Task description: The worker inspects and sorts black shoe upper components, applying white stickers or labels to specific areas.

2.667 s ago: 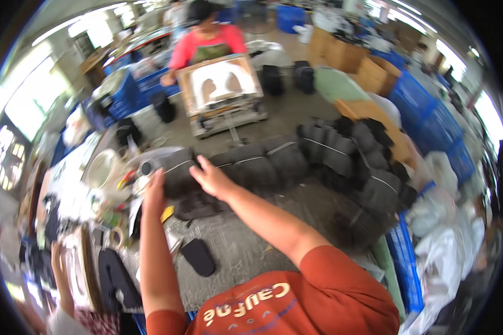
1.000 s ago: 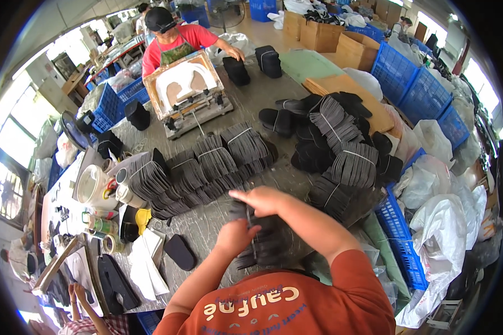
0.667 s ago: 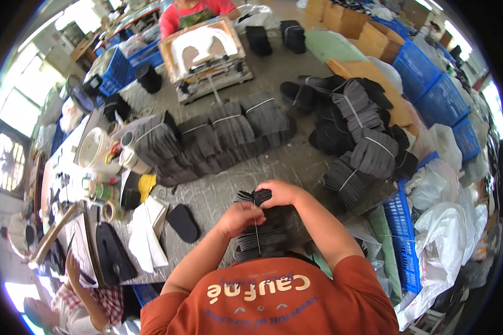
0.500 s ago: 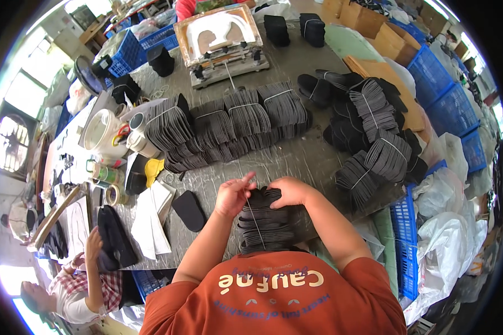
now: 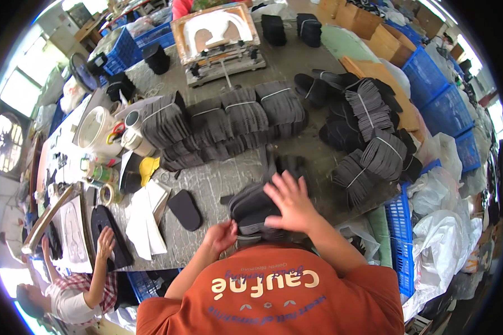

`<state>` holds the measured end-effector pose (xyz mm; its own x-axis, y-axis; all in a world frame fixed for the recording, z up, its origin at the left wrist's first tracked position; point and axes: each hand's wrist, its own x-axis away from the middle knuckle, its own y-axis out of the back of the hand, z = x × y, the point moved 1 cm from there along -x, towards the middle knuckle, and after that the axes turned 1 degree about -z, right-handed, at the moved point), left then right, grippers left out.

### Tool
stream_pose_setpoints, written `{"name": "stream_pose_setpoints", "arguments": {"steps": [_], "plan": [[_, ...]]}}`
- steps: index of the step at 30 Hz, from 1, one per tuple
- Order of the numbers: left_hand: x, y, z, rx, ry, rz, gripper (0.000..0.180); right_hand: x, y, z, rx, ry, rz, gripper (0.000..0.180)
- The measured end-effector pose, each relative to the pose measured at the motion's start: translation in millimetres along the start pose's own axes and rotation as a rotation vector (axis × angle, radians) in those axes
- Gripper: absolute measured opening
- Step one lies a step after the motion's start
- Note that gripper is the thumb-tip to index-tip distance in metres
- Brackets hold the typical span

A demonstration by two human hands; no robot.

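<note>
A loose pile of dark insoles [image 5: 252, 207] lies fanned out on the table close in front of me. My right hand [image 5: 288, 202] is open over its right side, fingers spread and smeared a little by motion. Curled at the near left corner of the pile is my left hand [image 5: 221, 235], closed; what its fingertips pinch, if anything, cannot be made out. One black insole [image 5: 185, 210] lies flat to the left. Farther off stands a row of insole bundles [image 5: 245, 114] bound with pale string.
More tied and loose insoles [image 5: 369, 131] heap up on the right. A wooden-framed press-like fixture [image 5: 217, 36] stands at the back. White sheets [image 5: 146, 218], a tape roll [image 5: 110, 194] and a white bucket [image 5: 98, 129] are on the left, where a co-worker's hand [image 5: 105, 243] hovers over dark pieces.
The upright string-wrapped stack between my hands now lies spread out loosely. My left hand moved nearer and lower; my right hand opened over the pile. The co-worker's hands came apart.
</note>
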<state>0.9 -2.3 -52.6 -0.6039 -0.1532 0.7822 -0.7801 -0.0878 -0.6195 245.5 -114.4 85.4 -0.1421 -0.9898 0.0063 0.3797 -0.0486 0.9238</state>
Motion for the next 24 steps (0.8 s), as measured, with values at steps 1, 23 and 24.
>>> {"name": "stream_pose_setpoints", "arguments": {"steps": [1,23,24], "plan": [[-4,-16,-4,-0.053,0.0,-0.02,0.022,6,-5,13,-0.112,0.095,0.168,0.091],[95,0,-148,-2.028,-1.417,-1.254,0.037,2,-42,-22,-0.185,-0.21,-0.553,0.014],[96,-22,-134,-1.944,-1.375,-0.956,0.046,3,-45,-27,-0.139,-0.191,-0.583,0.013]]}}
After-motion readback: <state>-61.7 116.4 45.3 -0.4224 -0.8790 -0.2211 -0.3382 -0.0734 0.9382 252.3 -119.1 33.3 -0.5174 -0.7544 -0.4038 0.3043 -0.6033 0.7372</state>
